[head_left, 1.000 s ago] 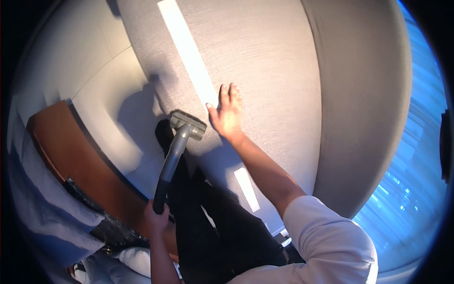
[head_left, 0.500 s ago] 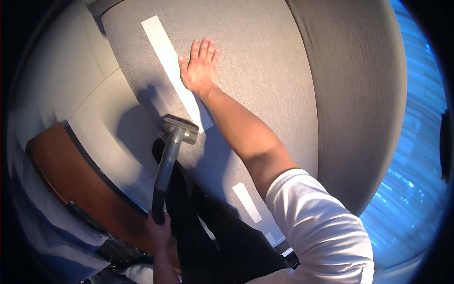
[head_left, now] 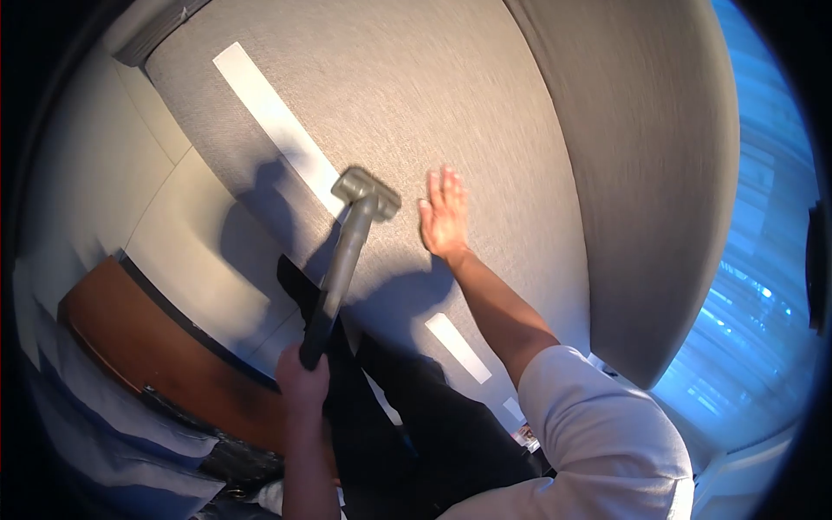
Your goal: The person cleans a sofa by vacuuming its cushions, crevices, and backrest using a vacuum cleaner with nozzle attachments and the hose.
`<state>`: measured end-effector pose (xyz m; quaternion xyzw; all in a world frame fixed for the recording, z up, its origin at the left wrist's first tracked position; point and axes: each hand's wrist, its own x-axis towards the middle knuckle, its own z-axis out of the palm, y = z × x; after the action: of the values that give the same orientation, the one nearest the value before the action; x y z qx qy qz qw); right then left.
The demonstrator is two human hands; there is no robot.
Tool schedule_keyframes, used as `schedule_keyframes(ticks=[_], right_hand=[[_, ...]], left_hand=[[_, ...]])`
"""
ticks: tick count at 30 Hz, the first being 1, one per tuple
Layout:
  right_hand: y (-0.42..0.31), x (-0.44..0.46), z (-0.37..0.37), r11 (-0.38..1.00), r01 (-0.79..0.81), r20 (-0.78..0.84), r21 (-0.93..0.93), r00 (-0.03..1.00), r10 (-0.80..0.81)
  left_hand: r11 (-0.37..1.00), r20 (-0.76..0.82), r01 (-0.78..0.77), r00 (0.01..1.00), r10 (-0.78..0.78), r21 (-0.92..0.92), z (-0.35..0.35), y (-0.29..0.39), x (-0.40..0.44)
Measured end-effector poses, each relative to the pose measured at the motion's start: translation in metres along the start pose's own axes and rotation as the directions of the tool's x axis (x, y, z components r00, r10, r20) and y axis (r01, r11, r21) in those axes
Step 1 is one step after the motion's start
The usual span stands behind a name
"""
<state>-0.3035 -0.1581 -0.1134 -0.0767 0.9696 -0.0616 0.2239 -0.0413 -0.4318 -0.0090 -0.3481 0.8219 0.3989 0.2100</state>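
My left hand (head_left: 302, 374) is wrapped round the dark handle end of a vacuum cleaner wand (head_left: 342, 269). Its wide grey nozzle (head_left: 367, 192) is over the grey sofa seat (head_left: 373, 87), beside the lower end of a long white strip (head_left: 269, 113); whether it touches the fabric I cannot tell. My right hand (head_left: 446, 221) is palm down at the seat to the right of the nozzle, fingers stretched out, holding nothing. A shorter white strip (head_left: 459, 348) lies lower on the seat.
The sofa's backrest (head_left: 646, 191) rises on the right, with a blue-lit, streaked surface (head_left: 745, 303) beyond it. On the left are a pale tiled floor (head_left: 191, 225) and a brown wooden piece (head_left: 156, 329) with grey-blue cloth (head_left: 95, 433) beside it. My dark-trousered legs are below.
My left hand has raised the wand, and the nozzle has moved up and right. My right hand has moved down and right, away from the long strip. The view has shifted slightly.
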Motion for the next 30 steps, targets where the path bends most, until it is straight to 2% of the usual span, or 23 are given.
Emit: schedule_keyframes(ticks=[1, 3, 4, 5, 6, 8, 10, 11, 12, 14, 15, 17, 19, 20, 21, 22, 23, 25, 27, 30], right_hand=[[0.015, -0.011, 0.005, 1.000, -0.005, 0.003, 0.004, 1.000, 0.005], [0.030, -0.024, 0.011, 0.957, -0.275, -0.137, 0.095, 0.948, 0.286], [0.030, -0.024, 0.015, 0.955, -0.280, -0.132, 0.102, 0.947, 0.292], [0.026, -0.018, 0.014, 0.882, -0.424, -0.135, 0.205, 0.881, 0.454], [0.023, -0.012, 0.014, 0.774, -0.554, -0.118, 0.306, 0.785, 0.608], [0.023, -0.001, 0.017, 0.721, -0.606, -0.102, 0.338, 0.737, 0.668], [0.028, 0.002, 0.014, 0.733, -0.604, -0.033, 0.313, 0.765, 0.644], [0.038, -0.001, 0.013, 0.778, -0.550, -0.019, 0.304, 0.813, 0.582], [0.049, -0.005, 0.009, 0.761, -0.564, -0.012, 0.321, 0.801, 0.598], [0.066, -0.010, -0.003, 0.902, -0.398, 0.108, 0.168, 0.917, 0.384], [0.074, -0.012, -0.005, 0.923, -0.352, 0.136, 0.157, 0.933, 0.333], [0.079, -0.012, -0.002, 0.918, -0.340, 0.171, 0.203, 0.936, 0.308], [0.088, -0.010, -0.004, 0.908, -0.341, 0.178, 0.245, 0.936, 0.303], [0.090, -0.010, -0.002, 0.898, -0.324, 0.187, 0.299, 0.942, 0.278], [0.093, -0.011, -0.003, 0.886, -0.304, 0.198, 0.351, 0.949, 0.247], [0.095, -0.009, -0.003, 0.878, -0.306, 0.191, 0.368, 0.949, 0.251], [0.092, -0.009, -0.007, 0.880, -0.324, 0.230, 0.348, 0.939, 0.254], [0.091, -0.009, -0.012, 0.888, -0.341, 0.275, 0.309, 0.926, 0.260], [0.089, -0.007, -0.015, 0.889, -0.348, 0.289, 0.297, 0.920, 0.264], [0.089, -0.008, -0.019, 0.903, -0.354, 0.280, 0.245, 0.917, 0.284]], left_hand=[[0.999, -0.017, -0.019, 1.000, 0.019, 0.031, 0.009, 0.018, 0.008], [0.990, -0.024, -0.118, 0.993, 0.117, -0.074, 0.025, 0.066, 0.030], [0.988, 0.009, -0.153, 0.988, 0.153, 0.026, 0.031, 0.095, 0.041], [0.976, -0.008, -0.215, 0.977, 0.215, -0.029, 0.043, 0.112, 0.051], [0.977, 0.033, -0.207, 0.978, 0.206, 0.041, 0.045, 0.135, 0.057], [0.976, 0.064, -0.208, 0.977, 0.204, 0.060, 0.037, 0.143, 0.055], [0.988, 0.062, -0.133, 0.990, 0.128, 0.080, 0.018, 0.117, 0.030], [0.991, 0.106, -0.090, 0.991, 0.079, 0.100, 0.005, 0.090, 0.010], [0.991, 0.149, -0.047, 0.988, 0.029, 0.123, -0.006, 0.059, -0.012], [0.963, 0.160, -0.065, 0.987, 0.023, 0.263, -0.023, 0.003, -0.051], [0.955, 0.158, -0.074, 0.987, 0.029, 0.286, -0.023, 0.001, -0.056], [0.987, 0.164, 0.055, 0.983, -0.081, 0.153, -0.018, 0.005, -0.063], [0.970, 0.130, -0.129, 0.986, 0.104, 0.208, 0.010, 0.062, -0.033], [0.978, 0.131, -0.084, 0.990, 0.060, 0.191, 0.033, 0.094, -0.014], [0.966, 0.086, -0.205, 0.977, 0.193, 0.157, 0.059, 0.130, 0.007], [0.949, 0.124, -0.235, 0.969, 0.212, 0.211, 0.077, 0.166, 0.026], [0.920, 0.086, -0.281, 0.960, 0.267, 0.273, 0.097, 0.201, 0.044], [0.913, 0.134, -0.296, 0.954, 0.268, 0.280, 0.126, 0.263, 0.077], [0.889, 0.112, -0.386, 0.922, 0.370, 0.246, 0.143, 0.295, 0.095], [0.883, 0.137, -0.358, 0.934, 0.331, 0.305, 0.124, 0.294, 0.084]])
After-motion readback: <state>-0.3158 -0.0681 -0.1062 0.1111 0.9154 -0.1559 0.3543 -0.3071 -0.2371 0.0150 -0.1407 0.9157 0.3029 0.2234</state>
